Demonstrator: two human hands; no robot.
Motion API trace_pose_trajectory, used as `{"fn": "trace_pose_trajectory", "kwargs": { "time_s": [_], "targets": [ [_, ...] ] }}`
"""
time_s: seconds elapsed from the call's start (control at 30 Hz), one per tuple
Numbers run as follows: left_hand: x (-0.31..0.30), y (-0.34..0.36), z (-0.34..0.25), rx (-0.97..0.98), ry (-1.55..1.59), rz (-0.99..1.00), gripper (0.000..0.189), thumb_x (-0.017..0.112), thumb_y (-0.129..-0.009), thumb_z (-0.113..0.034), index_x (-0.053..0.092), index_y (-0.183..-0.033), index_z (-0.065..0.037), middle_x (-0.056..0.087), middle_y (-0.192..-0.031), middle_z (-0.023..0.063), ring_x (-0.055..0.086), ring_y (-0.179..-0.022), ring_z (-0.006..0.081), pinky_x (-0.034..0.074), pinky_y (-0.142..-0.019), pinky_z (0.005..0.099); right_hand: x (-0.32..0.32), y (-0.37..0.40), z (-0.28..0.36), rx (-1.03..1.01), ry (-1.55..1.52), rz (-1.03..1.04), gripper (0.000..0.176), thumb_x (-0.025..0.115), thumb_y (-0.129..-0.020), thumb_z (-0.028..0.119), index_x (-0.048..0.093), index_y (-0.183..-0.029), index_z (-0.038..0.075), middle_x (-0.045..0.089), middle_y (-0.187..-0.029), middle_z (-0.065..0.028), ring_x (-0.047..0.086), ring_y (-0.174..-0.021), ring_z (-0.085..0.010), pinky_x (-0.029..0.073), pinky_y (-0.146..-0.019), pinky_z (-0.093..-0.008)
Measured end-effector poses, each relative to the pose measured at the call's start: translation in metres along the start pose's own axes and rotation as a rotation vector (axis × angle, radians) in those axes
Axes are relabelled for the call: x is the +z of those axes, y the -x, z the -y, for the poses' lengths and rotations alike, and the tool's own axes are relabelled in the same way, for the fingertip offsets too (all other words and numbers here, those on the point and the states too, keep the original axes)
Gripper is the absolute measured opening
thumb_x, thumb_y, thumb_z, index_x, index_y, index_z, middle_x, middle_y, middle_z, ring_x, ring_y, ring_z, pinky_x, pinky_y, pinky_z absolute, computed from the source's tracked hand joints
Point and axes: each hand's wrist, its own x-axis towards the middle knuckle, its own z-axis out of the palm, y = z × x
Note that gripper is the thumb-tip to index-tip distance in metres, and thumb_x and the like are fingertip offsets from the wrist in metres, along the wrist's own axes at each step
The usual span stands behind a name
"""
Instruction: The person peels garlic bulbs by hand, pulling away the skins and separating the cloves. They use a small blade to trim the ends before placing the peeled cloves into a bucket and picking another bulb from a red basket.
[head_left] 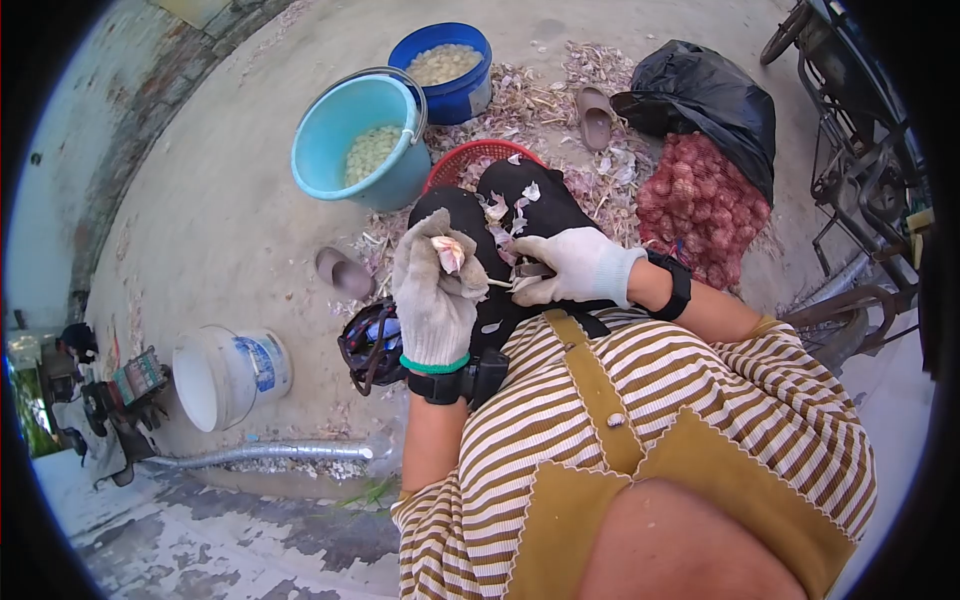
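Over my lap, my left hand (436, 285) wears a pale work glove and is closed around a garlic clove (449, 254) with pinkish skin. A thin pale stem (499, 283) sticks out from its fingertips toward the other hand. My right hand (575, 266), also gloved, grips a small dark tool (534, 270), partly hidden by the fingers. The two hands are close together but apart. Bits of garlic skin (497, 207) lie on my dark trousers. Beyond my knees is a red basket (470, 155) with skins in it.
A light blue bucket (345, 92) and a dark blue bucket (402, 50) hold peeled cloves. Right of them are a red net sack of garlic (700, 205), a black bag (705, 95) and a metal cart (860, 180). A white bucket (205, 375) lies left, near a slipper (344, 273).
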Motion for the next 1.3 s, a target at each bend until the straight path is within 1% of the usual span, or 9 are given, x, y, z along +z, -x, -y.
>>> {"fn": "trace_pose_trajectory", "kwargs": {
  "time_s": [0.07, 0.23, 0.4, 0.63, 0.77, 1.0, 1.13, 1.2, 1.3],
  "targets": [
    [-0.002, 0.001, 0.000, -0.039, 0.009, 0.004, 0.031, 0.045, -0.101, -0.025, 0.055, -0.117, 0.000, 0.063, -0.087, 0.0145, 0.055, -0.056, 0.0157, 0.043, -0.046, 0.0249, 0.003, -0.001, -0.011, -0.072, -0.225, -0.176, 0.064, 0.068, -0.080, 0.049, 0.055, -0.126, 0.006, 0.068, -0.095, -0.0162, 0.067, -0.092, -0.0279, 0.051, -0.081, -0.0363],
    [-0.002, 0.000, -0.002, -0.122, 0.009, 0.040, 0.027, 0.043, -0.102, -0.020, 0.055, -0.117, 0.000, 0.063, -0.086, 0.0135, 0.056, -0.057, 0.0155, 0.046, -0.047, 0.0254, -0.049, 0.015, 0.020, -0.120, -0.393, -0.028, 0.040, 0.058, -0.091, 0.037, 0.057, -0.109, 0.002, 0.067, -0.092, -0.0165, 0.066, -0.089, -0.0301, 0.051, -0.077, -0.0361],
    [0.012, 0.003, -0.005, -0.156, -0.191, -0.038, 0.023, 0.043, -0.100, -0.012, 0.057, -0.113, 0.001, 0.062, -0.083, 0.0084, 0.057, -0.060, 0.0117, 0.046, -0.048, 0.0229, -0.050, 0.007, 0.020, -0.304, 0.049, -0.081, 0.039, 0.056, -0.091, 0.040, 0.058, -0.106, 0.003, 0.063, -0.090, -0.0176, 0.063, -0.084, -0.0358, 0.050, -0.071, -0.0419],
    [0.012, 0.005, -0.003, -0.145, -0.387, -0.063, 0.022, 0.046, -0.099, -0.011, 0.060, -0.110, 0.001, 0.061, -0.082, 0.0039, 0.057, -0.062, 0.0079, 0.048, -0.050, 0.0204, -0.050, 0.007, 0.017, -0.390, 0.218, -0.094, 0.034, 0.059, -0.089, 0.035, 0.061, -0.107, 0.007, 0.062, -0.091, -0.0141, 0.063, -0.087, -0.0319, 0.051, -0.074, -0.0405],
    [0.010, 0.007, -0.008, -0.307, -0.381, 0.028, 0.024, 0.044, -0.100, -0.016, 0.059, -0.110, 0.001, 0.063, -0.085, 0.0068, 0.059, -0.061, 0.0096, 0.045, -0.044, 0.0196, -0.050, 0.005, 0.012, -0.452, 0.184, -0.081, 0.031, 0.062, -0.087, 0.030, 0.063, -0.104, 0.005, 0.063, -0.090, -0.0142, 0.062, -0.085, -0.0326, 0.051, -0.073, -0.0395],
    [0.013, 0.012, 0.001, -0.254, -0.192, 0.040, 0.030, 0.045, -0.101, -0.023, 0.053, -0.118, 0.000, 0.057, -0.078, 0.0064, 0.047, -0.052, 0.0084, 0.034, -0.040, 0.0188, -0.044, -0.008, 0.002, -0.386, -0.438, -0.095, 0.032, 0.063, -0.090, 0.032, 0.067, -0.094, 0.001, 0.064, -0.078, -0.0158, 0.063, -0.073, -0.0306, 0.049, -0.066, -0.0356],
    [0.006, 0.014, -0.004, -0.192, -0.110, 0.134, 0.031, 0.045, -0.101, -0.026, 0.054, -0.117, 0.000, 0.058, -0.078, 0.0081, 0.043, -0.050, 0.0082, 0.034, -0.041, 0.0189, -0.043, -0.020, -0.013, -0.118, -0.060, -0.284, 0.037, 0.058, -0.091, 0.039, 0.066, -0.104, 0.006, 0.065, -0.080, -0.0162, 0.065, -0.077, -0.0307, 0.049, -0.067, -0.0385],
    [0.006, 0.013, -0.003, -0.195, -0.103, 0.096, 0.031, 0.046, -0.101, -0.026, 0.055, -0.116, 0.000, 0.060, -0.079, 0.0092, 0.046, -0.051, 0.0085, 0.035, -0.042, 0.0193, -0.037, -0.025, -0.024, -0.015, 0.310, -0.219, 0.038, 0.055, -0.091, 0.040, 0.064, -0.109, 0.008, 0.066, -0.091, -0.0145, 0.065, -0.084, -0.0322, 0.051, -0.071, -0.0405],
    [0.007, 0.008, -0.001, -0.227, -0.215, -0.022, 0.029, 0.046, -0.101, -0.024, 0.056, -0.113, 0.000, 0.061, -0.079, 0.0091, 0.050, -0.052, 0.0093, 0.038, -0.043, 0.0198, -0.037, -0.010, -0.012, -0.091, 0.353, -0.198, 0.037, 0.054, -0.091, 0.041, 0.062, -0.109, 0.009, 0.066, -0.095, -0.0122, 0.065, -0.086, -0.0307, 0.052, -0.070, -0.0412]
  ]
}}
